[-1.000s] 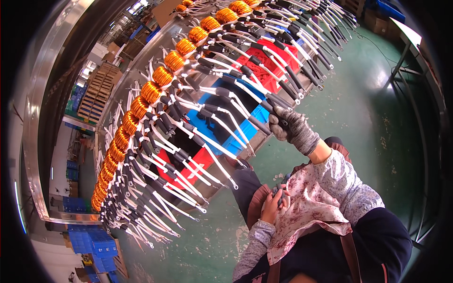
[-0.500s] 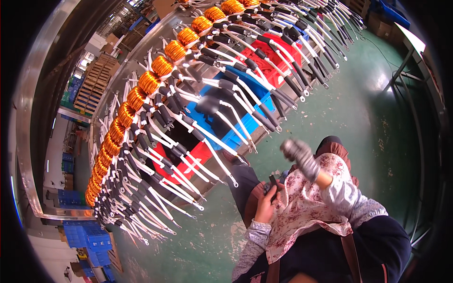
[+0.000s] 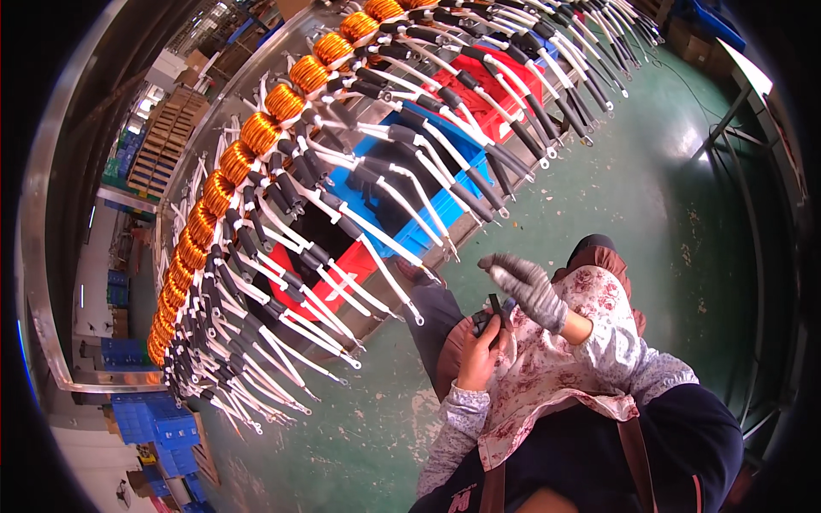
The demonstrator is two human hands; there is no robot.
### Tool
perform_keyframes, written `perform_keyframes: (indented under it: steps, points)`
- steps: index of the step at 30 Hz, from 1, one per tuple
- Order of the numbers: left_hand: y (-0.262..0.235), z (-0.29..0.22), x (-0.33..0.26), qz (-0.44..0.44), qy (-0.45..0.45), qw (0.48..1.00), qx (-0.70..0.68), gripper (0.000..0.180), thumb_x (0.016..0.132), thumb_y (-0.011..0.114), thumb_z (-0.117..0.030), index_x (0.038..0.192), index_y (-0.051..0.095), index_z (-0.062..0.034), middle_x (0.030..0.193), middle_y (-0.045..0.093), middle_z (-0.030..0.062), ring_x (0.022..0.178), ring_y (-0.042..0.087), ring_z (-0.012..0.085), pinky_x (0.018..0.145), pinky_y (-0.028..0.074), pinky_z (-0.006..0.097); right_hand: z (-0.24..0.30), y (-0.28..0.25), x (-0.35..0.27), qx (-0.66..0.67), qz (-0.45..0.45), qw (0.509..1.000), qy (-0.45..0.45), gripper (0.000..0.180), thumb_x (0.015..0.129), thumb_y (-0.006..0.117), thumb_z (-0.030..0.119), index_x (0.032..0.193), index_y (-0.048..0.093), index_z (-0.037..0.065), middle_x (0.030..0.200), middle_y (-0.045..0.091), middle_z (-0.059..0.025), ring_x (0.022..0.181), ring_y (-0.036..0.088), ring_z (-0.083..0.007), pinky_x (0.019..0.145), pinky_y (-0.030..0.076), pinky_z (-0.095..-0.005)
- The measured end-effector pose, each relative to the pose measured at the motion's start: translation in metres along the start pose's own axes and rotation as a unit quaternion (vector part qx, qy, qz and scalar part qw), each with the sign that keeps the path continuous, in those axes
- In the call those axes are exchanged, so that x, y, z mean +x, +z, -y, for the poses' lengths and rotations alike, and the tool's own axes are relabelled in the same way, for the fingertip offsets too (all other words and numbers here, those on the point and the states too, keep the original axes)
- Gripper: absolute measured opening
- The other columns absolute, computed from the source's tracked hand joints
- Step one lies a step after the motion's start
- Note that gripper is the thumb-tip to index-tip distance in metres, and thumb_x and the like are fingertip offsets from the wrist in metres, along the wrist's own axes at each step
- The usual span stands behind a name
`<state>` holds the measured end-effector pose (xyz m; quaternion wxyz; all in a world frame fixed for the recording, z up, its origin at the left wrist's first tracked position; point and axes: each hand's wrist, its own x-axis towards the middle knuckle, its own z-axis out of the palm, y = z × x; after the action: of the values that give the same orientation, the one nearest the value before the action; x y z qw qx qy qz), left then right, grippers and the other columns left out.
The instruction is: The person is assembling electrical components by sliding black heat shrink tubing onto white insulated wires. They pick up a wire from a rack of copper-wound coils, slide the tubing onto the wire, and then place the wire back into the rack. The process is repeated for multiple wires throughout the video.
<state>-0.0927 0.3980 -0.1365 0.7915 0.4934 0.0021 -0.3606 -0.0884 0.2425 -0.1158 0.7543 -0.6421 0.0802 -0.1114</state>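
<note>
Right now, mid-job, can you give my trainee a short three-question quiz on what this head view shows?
1. True or false: the right hand wears a grey knit glove.
2. Multiple choice: the bare left hand holds A) a copper coil, B) small black pieces, C) a blue crate.
3. Fill in: the copper coils sit in a curved row, with white leads sleeved in black hanging over blue and ______ crates.

Key:
1. True. The glove is grey, and the hand hovers over the lap near the left hand.
2. B. They are small black pieces; their exact kind cannot be told.
3. Red: a red crate beside the blue crate.
</note>
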Motion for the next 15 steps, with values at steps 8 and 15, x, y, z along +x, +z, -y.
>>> perform_keyframes:
  steps: [8,15]
  points:
    - [0.003,-0.008,0.001,-0.018,-0.013,1.000,0.017,0.021,0.094,0.052,-0.021,0.100,0.055,-0.0012,0.071,0.057,0.0045,0.054,0.045,0.0076,0.051,0.034,0.020,0.025,0.015,-0.015,0.137,-0.018,0.981,0.137,0.033,0.094,0.051,0.026,0.109,0.060,-0.001,0.086,0.064,-0.0060,0.079,0.059,-0.0095,0.074,0.049,-0.0234]
    - [-0.017,0.014,0.011,0.001,-0.059,0.998,-0.013,0.029,0.094,0.053,-0.025,0.110,0.054,-0.0015,0.073,0.058,0.0037,0.057,0.047,0.0062,0.052,0.035,0.018,0.038,0.009,0.012,0.005,-0.072,0.997,-0.016,0.036,0.095,0.048,0.031,0.112,0.060,0.002,0.074,0.052,0.0035,0.070,0.043,-0.0046,0.064,0.039,-0.0208]
